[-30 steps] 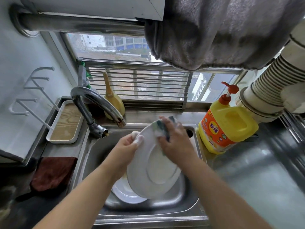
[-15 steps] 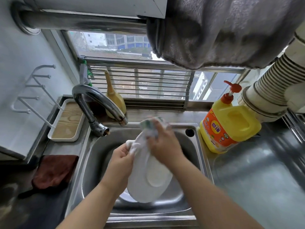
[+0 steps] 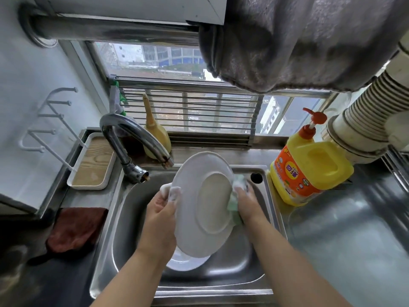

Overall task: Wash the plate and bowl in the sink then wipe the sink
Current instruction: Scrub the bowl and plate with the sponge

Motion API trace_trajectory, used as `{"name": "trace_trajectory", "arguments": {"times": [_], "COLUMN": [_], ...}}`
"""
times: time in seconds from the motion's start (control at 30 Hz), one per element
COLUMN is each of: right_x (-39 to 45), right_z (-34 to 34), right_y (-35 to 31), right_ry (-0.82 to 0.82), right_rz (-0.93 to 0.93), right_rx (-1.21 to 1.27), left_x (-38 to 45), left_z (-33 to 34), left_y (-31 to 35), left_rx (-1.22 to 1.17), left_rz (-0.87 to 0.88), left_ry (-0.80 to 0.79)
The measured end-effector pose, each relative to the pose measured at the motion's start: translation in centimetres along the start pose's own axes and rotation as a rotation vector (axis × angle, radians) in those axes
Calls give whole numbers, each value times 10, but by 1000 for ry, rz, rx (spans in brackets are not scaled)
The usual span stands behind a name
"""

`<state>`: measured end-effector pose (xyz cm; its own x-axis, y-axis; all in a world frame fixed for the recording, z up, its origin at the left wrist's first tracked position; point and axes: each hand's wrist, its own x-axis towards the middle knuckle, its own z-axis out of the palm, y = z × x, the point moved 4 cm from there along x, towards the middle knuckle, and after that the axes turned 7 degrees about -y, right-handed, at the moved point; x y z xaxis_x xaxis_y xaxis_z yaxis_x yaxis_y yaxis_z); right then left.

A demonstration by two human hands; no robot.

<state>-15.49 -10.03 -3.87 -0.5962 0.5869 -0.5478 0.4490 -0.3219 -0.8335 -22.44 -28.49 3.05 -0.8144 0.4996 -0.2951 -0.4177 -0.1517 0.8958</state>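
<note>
Left hand (image 3: 160,214) clamps plate (image 3: 200,202) rim, right hand (image 3: 247,201) presses sponge (image 3: 235,196) on its other edge, plate tilted above sink (image 3: 223,284); detergent jug (image 3: 307,167) beside sink, faucet (image 3: 132,142) behind, bowl (image 3: 186,263) below plate.

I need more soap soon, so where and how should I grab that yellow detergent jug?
Judging by its shape, take the detergent jug by the moulded handle opening on its upper side, reaching from above and the left. It stands upright beside the sink, pump upward.
</note>
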Motion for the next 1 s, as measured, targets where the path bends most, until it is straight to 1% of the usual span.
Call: {"name": "trace_trajectory", "arguments": {"times": [0.07, 0.1, 0.13, 0.2, 0.27, 0.33, 0.4, 0.47, 0.53, 0.6, 0.7, 0.73, 0.77, 0.83, 0.9, 0.93, 0.97, 1.0], "right_x": [-9, -13, -16, -15, -8, -6, -12, -18, -25, -39, -63, -61, -48, -16, 1, 1, -2, -10], "right_z": [9, 14, 15, 4, -16, -34, -37, -33, -26, -7, 25, 25, 18, -6, -25, -27, -26, -22], "right_y": [37, 47, 51, 37, 9, -19, -42, -58, -73, -78, -74, -74, -72, -64, -49, -42, -37, -36], "right_ry": [-18, -33, -30, 10, 17, -37, -134, -176, -92, -21, -28, -29, -17, 16, 52, 71, 106, 148], "right_rz": [134, 157, 156, 68, -88, -270, -395, -443, -483, -536, -706, -721, -668, -422, -191, -136, -123, -159], "right_rx": [248, 344, 397, 358, 192, -122, -504, -754, -871, -924, -1091, -1086, -1041, -886, -755, -744, -740, -746], "left_x": [-1, -2, -5, -9, -7, 7, 18, 25, 25, 21, 12, 10, 9, 7, 6, 5, 3, 1], "left_z": [3, 5, 6, 4, -2, -8, -6, -1, 9, 15, 20, 20, 17, 12, 7, 6, 6, 7], "left_y": [-3, -5, -7, -8, -2, 3, 8, 7, 3, -5, -15, -15, -13, -10, -10, -11, -12, -15], "left_rx": [-49, -64, -82, -91, -47, 83, 175, 151, 96, 106, 82, 77, 94, 123, 88, 81, 87, 86], "left_rz": [16, 10, -10, -79, -179, -273, -334, -329, -281, -227, -177, -157, -136, -100, -96, -106, -121, -138], "left_ry": [0, -17, -59, -169, -299, -394, -422, -415, -414, -413, -396, -385, -361, -285, -189, -150, -125, -112]}}
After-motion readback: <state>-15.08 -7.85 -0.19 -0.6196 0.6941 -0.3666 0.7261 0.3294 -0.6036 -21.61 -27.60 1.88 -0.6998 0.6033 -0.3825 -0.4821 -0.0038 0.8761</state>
